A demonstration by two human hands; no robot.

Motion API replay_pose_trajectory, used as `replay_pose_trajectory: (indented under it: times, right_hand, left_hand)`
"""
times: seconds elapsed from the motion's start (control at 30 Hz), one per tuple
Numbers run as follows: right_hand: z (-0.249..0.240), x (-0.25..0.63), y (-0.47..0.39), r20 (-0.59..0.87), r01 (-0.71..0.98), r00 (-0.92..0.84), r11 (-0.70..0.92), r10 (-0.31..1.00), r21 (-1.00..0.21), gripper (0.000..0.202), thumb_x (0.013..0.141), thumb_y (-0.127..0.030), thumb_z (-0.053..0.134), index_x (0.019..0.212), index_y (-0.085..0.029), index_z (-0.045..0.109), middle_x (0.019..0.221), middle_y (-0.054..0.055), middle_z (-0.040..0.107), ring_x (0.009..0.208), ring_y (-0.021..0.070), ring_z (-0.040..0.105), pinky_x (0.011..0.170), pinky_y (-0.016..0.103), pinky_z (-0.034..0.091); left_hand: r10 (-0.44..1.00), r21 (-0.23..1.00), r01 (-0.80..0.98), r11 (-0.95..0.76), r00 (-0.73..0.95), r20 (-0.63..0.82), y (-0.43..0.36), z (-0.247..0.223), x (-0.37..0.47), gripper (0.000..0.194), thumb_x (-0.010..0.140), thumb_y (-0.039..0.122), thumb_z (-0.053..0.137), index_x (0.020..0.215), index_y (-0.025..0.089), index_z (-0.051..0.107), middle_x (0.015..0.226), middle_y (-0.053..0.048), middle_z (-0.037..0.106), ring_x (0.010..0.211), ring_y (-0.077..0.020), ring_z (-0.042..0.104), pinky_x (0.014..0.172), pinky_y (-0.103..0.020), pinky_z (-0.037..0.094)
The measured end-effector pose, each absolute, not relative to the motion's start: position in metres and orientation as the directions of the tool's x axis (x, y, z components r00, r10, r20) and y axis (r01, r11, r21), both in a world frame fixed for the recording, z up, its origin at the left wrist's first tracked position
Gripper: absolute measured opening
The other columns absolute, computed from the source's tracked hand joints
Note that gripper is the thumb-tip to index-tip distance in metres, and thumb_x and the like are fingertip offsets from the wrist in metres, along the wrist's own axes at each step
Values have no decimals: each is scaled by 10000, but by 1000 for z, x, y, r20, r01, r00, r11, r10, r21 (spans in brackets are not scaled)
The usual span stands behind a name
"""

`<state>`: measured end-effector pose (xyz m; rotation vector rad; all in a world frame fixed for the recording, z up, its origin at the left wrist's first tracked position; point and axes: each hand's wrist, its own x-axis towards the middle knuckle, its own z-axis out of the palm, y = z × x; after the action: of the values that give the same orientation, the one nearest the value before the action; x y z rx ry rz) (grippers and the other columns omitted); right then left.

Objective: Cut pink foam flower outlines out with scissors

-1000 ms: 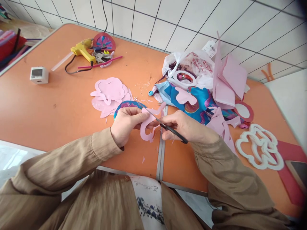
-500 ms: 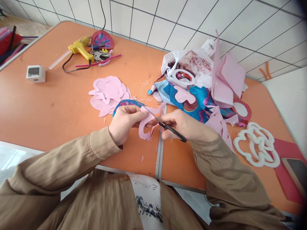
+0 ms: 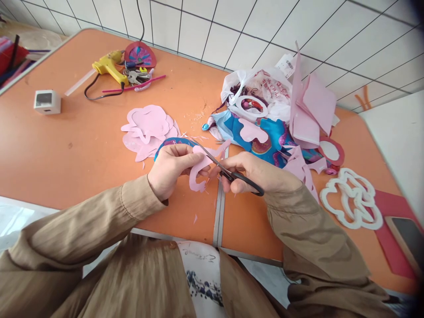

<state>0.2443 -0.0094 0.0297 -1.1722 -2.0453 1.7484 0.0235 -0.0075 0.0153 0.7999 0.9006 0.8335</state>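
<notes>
Thumb and fingers of my left hand (image 3: 170, 170) pinch a curved pink felt piece (image 3: 196, 174). My right hand (image 3: 258, 173) is closed round the black handles of the scissors (image 3: 245, 179). The scissor blades point up and left and lie across the pink piece, close to my left fingertips. A blue and purple round piece (image 3: 162, 144) is partly hidden behind my left hand. Beyond it lies a pile of pink felt shapes (image 3: 150, 123). Small pink scraps lie on the table below my hands.
On the orange table (image 3: 82, 163) are a yellow glue gun (image 3: 111, 68) and a white cube (image 3: 47, 102) at the left. A white plastic bag (image 3: 278, 90), folded pink felt (image 3: 319, 104), white cloud-shaped outlines (image 3: 353, 201) and a phone (image 3: 406, 236) are at the right.
The scissor handles have spread apart in my right hand, and their lower end has moved slightly right. The whole view has shifted a little.
</notes>
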Motion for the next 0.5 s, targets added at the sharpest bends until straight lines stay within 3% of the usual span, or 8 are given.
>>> replay_pose_trajectory:
  times: [0.3, 0.5]
  right_hand:
    - [34, 250, -8, -393, 477, -638, -62, 662, -877, 691, 715, -767, 715, 1037, -156, 732, 692, 34, 648, 586, 135, 571, 523, 267, 416]
    - [32, 246, -11, -375, 500, -617, -23, 692, -866, 814, 686, -823, 685, 1110, -129, 730, 735, 42, 664, 667, 162, 609, 571, 280, 445]
  left_hand:
    - [876, 867, -273, 417, 377, -302, -8, 14, 23, 221, 692, 296, 793, 619, 128, 670, 621, -59, 715, 542, -157, 665, 544, -264, 534]
    - [885, 885, -246, 394, 361, -293, -10, 13, 24, 226, 697, 307, 801, 629, 125, 686, 637, -63, 727, 561, -160, 681, 557, -263, 556]
